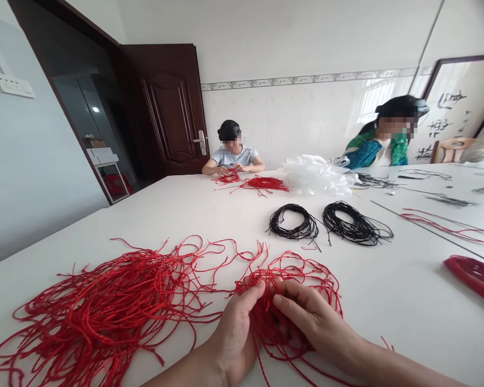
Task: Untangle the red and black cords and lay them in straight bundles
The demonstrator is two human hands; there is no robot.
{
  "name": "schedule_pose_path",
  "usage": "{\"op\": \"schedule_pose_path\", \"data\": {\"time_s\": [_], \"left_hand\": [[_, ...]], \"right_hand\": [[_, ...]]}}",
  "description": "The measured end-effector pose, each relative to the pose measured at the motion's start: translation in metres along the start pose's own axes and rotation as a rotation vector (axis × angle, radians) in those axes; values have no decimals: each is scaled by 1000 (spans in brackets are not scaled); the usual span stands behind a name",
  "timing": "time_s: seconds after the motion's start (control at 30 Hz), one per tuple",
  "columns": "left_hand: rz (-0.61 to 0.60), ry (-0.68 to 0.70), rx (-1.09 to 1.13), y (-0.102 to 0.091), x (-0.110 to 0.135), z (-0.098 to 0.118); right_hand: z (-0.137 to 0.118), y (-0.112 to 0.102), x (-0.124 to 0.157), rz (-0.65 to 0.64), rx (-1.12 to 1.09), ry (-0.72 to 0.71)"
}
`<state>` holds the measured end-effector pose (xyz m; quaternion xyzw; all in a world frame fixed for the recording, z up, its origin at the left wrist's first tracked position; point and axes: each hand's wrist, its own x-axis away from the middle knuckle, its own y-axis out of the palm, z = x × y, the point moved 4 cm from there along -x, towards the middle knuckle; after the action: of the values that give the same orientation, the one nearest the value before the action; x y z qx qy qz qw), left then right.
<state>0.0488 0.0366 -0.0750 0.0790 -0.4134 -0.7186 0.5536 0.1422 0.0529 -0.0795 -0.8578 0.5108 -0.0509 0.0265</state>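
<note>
Well, the left hand (pixel 234 333) and right hand (pixel 314 322) sit in a bunch of thin red twisted cord (pixel 284 328) on the white table (pixel 391 301), their fingers (pixel 294 301) pressed together and curled into the strands; any pinch is hidden. Just beside lies a larger loose red tangle (pixel 105 306); a careless tug could snarl the two together.

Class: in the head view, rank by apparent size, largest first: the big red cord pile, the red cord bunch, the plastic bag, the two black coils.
1. Big red cord pile
2. Red cord bunch
3. Plastic bag
4. Two black coils, which look alike, so unranked.
</note>
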Motion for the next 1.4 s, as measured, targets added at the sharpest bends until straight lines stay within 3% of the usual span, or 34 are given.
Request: {"op": "schedule_pose_path", "data": {"time_s": [0.17,0.33,0.5,1.13,1.4], "left_hand": [[-66,51,-95,0,-3,2],[-35,93,-98,-5,-4,4],[-65,98,-93,-3,-2,5],[-127,98,-93,-5,-5,7],[-84,66,-66,-7,-5,7]], "right_hand": [[-1,0,2,23,50,-54],[-4,-1,5,116,161,-182],[-5,-1,5,126,249,-246],[-8,-1,4,92,363,-228],[-5,-2,4,84,337,-232]]}}
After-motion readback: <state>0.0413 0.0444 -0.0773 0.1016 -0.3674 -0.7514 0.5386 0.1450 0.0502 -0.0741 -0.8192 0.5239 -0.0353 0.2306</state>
